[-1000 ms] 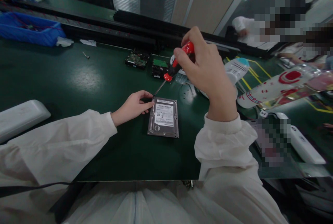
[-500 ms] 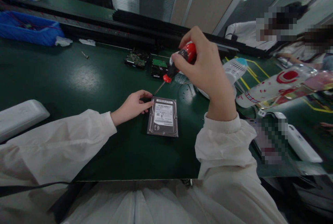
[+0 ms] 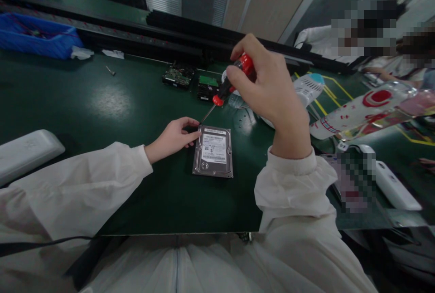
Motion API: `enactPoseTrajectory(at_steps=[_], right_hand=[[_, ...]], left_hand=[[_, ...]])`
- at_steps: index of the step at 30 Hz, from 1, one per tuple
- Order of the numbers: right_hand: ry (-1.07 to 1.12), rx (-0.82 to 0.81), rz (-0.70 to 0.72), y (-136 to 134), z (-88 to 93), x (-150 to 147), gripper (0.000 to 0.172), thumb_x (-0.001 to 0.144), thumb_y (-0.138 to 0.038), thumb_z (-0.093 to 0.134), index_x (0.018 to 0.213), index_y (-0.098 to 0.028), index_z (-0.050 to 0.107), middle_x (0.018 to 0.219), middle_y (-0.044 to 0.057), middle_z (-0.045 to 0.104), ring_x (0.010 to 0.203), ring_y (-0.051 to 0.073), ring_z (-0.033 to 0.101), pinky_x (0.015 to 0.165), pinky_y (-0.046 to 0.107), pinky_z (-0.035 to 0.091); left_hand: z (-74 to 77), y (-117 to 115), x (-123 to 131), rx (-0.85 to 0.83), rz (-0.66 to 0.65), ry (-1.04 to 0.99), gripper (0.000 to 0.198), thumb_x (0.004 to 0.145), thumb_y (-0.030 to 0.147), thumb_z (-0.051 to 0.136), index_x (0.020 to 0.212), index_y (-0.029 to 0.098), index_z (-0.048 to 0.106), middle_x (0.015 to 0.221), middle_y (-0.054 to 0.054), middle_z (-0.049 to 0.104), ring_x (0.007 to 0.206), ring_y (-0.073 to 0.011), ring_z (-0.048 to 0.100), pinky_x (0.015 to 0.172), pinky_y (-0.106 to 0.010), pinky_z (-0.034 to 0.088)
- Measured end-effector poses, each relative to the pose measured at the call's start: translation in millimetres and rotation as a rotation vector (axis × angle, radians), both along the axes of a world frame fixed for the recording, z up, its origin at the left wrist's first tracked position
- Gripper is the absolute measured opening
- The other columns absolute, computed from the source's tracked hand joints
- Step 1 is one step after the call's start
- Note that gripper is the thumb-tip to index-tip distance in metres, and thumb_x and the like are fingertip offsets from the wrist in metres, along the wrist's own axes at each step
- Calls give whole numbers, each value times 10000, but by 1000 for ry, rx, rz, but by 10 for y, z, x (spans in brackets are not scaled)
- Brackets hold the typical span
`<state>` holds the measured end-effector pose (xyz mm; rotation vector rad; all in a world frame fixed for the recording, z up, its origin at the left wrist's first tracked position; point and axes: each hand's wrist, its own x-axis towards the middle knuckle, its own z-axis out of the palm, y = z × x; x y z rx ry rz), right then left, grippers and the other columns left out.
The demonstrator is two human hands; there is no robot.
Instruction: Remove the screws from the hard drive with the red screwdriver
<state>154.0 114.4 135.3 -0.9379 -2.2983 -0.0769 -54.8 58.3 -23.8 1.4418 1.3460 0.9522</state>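
A silver hard drive [image 3: 213,150] with a white label lies flat on the green table, label side up. My left hand [image 3: 175,138] grips its upper left edge between thumb and fingers. My right hand [image 3: 268,84] is closed around the red and black handle of a screwdriver [image 3: 222,92]. The screwdriver slants down to the left, its tip at the drive's upper left corner beside my left fingertips. Whether the tip sits in a screw is too small to tell.
Two more drives, one with a bare circuit board [image 3: 178,75] and one with a green board [image 3: 208,86], lie behind. Tiny dark screws [image 3: 242,120] are scattered right. A blue bin [image 3: 37,34], white device [image 3: 29,152], fan [image 3: 307,89] and bottle [image 3: 360,109] surround. People sit at right.
My right hand has turned slightly on the screwdriver handle. The tip stays at the same corner, and my left hand and the hard drive have not visibly moved.
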Motion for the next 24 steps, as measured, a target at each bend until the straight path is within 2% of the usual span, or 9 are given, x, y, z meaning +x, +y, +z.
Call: enactPoseTrajectory(at_steps=[3,5,7,10,12,17,19,22,24], right_hand=[[28,0,-18,2,7,-2,224,946,-455,575,908,-235,586,773,12,614,721,181,539,705,332,374],[33,-7,42,0,15,-2,101,909,-325,608,924,-231,575,835,13,630,738,174,542,723,331,372],[25,-28,103,-8,23,-5,99,883,-222,585,975,-237,555,900,16,635,745,167,541,731,328,372],[18,-56,52,-22,26,-10,108,945,-349,546,995,-254,538,867,20,632,740,184,537,708,337,361],[20,-67,-21,-28,26,-10,218,957,-479,535,958,-261,540,818,21,628,736,200,534,681,341,345],[1,-52,65,-42,34,-7,85,897,-252,565,970,-257,521,836,3,605,747,175,527,707,319,351],[-5,-49,60,-45,34,-6,62,933,-283,533,983,-250,520,781,-7,569,708,161,503,690,311,337],[6,-53,28,-44,27,-2,222,985,-450,487,948,-236,531,701,-17,516,664,154,477,655,312,318],[12,-50,67,-47,26,0,157,962,-384,527,945,-228,533,718,-22,523,668,147,480,669,310,328]], left_hand=[[15,-2,8,-4,3,-3,467,848,383,752,1249,170,642,1181,-107,694,677,-112,652,544,-257,570],[26,-4,17,-3,10,-5,460,845,367,754,1244,163,645,1179,-109,695,667,-108,649,535,-253,565],[34,-5,28,0,16,-10,451,843,354,755,1234,154,649,1170,-112,697,656,-104,645,530,-251,562],[40,-7,36,0,14,-19,438,847,343,750,1226,146,653,1167,-114,699,667,-109,654,542,-255,572],[36,-9,34,-5,14,-18,443,851,346,747,1234,146,651,1173,-116,699,678,-113,658,554,-260,579],[20,-11,15,-9,12,14,474,847,376,756,1255,159,649,1186,-109,697,700,-117,662,573,-259,589],[26,-13,14,-5,8,14,468,849,373,755,1252,158,651,1177,-106,700,707,-119,666,575,-256,590],[47,-20,19,-15,21,29,442,851,339,754,1243,159,655,1158,-104,708,698,-121,668,562,-248,584],[58,-24,22,-23,26,44,436,855,329,751,1245,160,654,1161,-107,709,694,-122,670,557,-244,582]])
